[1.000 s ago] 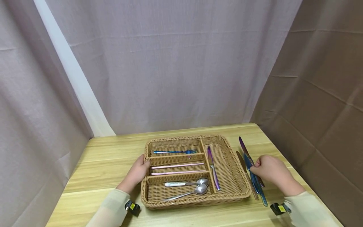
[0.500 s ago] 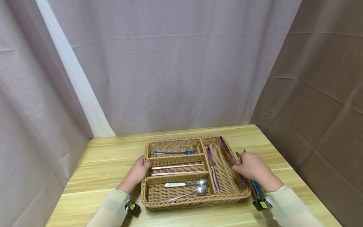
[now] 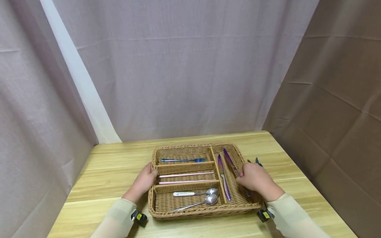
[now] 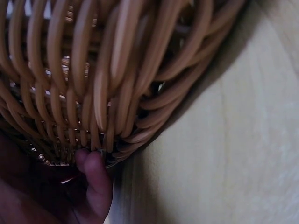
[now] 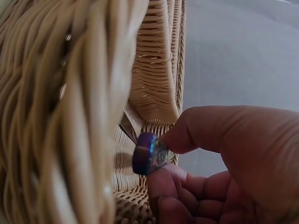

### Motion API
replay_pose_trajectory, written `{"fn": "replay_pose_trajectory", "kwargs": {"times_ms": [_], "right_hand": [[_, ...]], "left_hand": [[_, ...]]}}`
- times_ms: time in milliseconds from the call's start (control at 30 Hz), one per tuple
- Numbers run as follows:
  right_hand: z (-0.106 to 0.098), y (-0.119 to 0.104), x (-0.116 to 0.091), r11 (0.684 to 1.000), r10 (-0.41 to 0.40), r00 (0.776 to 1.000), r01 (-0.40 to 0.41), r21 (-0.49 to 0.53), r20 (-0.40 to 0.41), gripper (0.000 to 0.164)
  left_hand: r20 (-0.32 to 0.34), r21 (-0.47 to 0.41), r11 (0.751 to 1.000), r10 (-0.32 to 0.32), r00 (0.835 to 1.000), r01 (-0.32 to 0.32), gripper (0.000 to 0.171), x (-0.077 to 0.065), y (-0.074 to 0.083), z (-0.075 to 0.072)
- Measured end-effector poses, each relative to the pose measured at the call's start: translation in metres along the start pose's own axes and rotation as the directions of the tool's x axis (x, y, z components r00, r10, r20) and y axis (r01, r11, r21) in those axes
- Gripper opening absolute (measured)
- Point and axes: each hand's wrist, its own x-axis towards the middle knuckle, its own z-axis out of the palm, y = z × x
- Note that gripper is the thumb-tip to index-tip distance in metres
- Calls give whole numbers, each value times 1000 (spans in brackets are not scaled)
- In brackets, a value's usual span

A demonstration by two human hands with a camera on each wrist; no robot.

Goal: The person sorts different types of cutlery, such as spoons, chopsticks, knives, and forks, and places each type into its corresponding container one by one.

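Note:
A woven basket point(image 3: 205, 211) with dividers sits on the wooden table. My left hand point(image 3: 145, 179) grips its left rim, thumb over the edge; in the left wrist view, fingertips point(image 4: 93, 170) press the wicker from outside. My right hand point(image 3: 256, 180) pinches a purple-bladed table knife point(image 3: 230, 160) by its handle over the right compartment, blade pointing away. The handle's blue-purple end point(image 5: 144, 153) shows between thumb and fingers in the right wrist view. Another purple knife point(image 3: 224, 178) lies in that compartment, along the divider.
The left compartments hold a blue fork point(image 3: 184, 160), two pink chopsticks point(image 3: 186, 181) and two spoons point(image 3: 209, 199). Right of the basket, more knives point(image 3: 258, 161) lie on the table point(image 3: 297, 191), mostly hidden by my right hand and arm. Curtains point(image 3: 190, 82) stand behind and at both sides.
My right hand has picked up a purple-bladed knife from the group at the right and carried it left over the basket's right compartment. My left hand stays on the rim.

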Motion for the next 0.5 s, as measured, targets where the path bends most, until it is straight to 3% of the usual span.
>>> {"fn": "replay_pose_trajectory", "kwargs": {"times_ms": [267,500], "right_hand": [[2,-7,2,1000,16,999,-16,-4,49,38],[4,-9,5,999,14,999,-13,-30,45,40]], "left_hand": [[-5,2,1000,0,1000,0,41,2,-3,1],[-7,-3,1000,6,1000,-6,42,1,-1,1]]}}
